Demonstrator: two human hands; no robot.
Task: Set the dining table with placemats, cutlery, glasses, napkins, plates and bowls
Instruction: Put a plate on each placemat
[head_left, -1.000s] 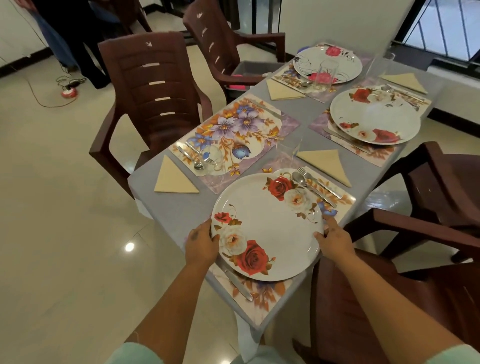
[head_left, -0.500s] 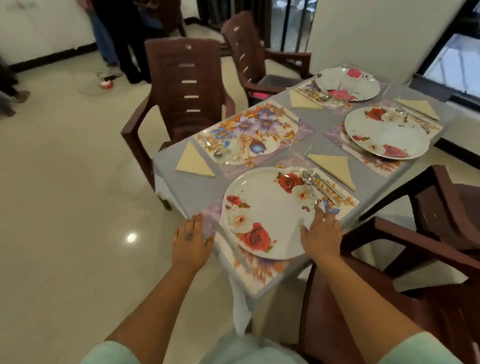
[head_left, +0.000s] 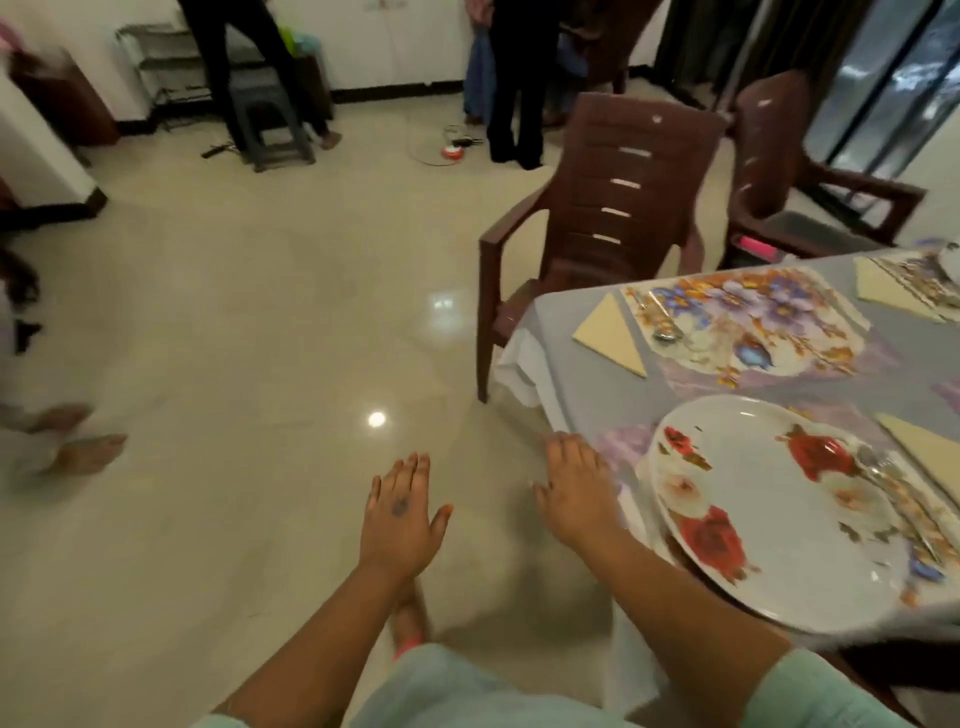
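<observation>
A white plate with red roses (head_left: 779, 514) lies on a floral placemat (head_left: 621, 448) at the near corner of the grey table (head_left: 558, 317). My right hand (head_left: 576, 488) hovers with fingers spread by that corner, just left of the plate, holding nothing. My left hand (head_left: 402, 512) hangs over the floor, fingers straight and empty. Across the table a purple-flowered placemat (head_left: 753, 322) carries a spoon (head_left: 666, 332), with a folded yellow napkin (head_left: 613, 335) beside it. Another napkin (head_left: 919, 449) lies right of the plate.
A brown plastic chair (head_left: 608, 218) stands at the table's far side, a second one (head_left: 779, 171) behind it. People stand at the back near a grey stool (head_left: 270, 124). Someone's bare feet (head_left: 78, 441) are at the left. Cables lie on the tiled floor (head_left: 452, 148).
Both hands have come off the rose plate and drawn back to the left. The view has swung left, away from the table toward the open floor.
</observation>
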